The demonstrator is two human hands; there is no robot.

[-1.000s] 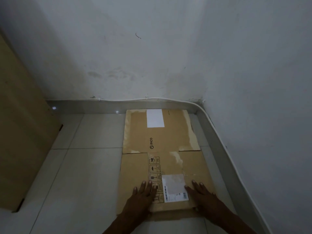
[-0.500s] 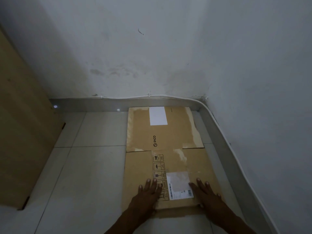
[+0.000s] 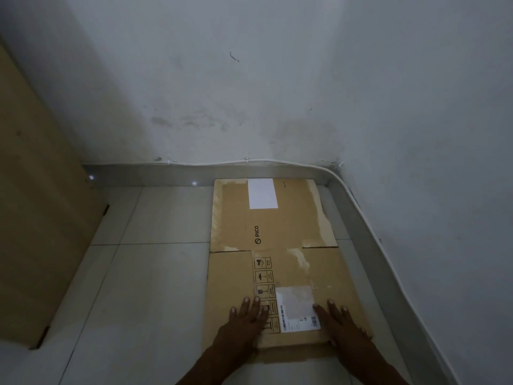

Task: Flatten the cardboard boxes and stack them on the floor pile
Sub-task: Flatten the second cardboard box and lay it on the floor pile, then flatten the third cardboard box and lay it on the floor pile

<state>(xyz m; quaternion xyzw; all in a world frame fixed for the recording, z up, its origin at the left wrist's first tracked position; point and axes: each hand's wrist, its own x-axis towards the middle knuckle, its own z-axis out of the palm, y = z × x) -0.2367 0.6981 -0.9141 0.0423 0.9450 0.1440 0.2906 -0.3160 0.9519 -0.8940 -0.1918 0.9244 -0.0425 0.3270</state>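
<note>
Pale floor tiles (image 3: 155, 287) run into a corner of scuffed white walls, where a thin white cable (image 3: 369, 218) follows the skirting. Against that corner lies the flattened cardboard box (image 3: 274, 232), printed PICO, its far edge touching the skirting and its right side just beside the cable. Under its near edge another layer of cardboard shows, so it appears to rest on the pile. A shipping label (image 3: 298, 308) sits near the near edge, between the hands.

The left hand (image 3: 244, 320) lies palm-down with fingers spread, just left of the label, over the handling symbols. The right hand (image 3: 342, 325) lies flat the same way just right of the label. Neither grips anything; both appear to press on the cardboard.

Risks, as I judge them: the creased panels may spring up once the pressure goes, leaving the stack uneven. A push toward the corner could skew the box off the layer beneath or jam its edge against the cable. A tall brown board (image 3: 36, 218) leans well left of the box, clear of the work.
</note>
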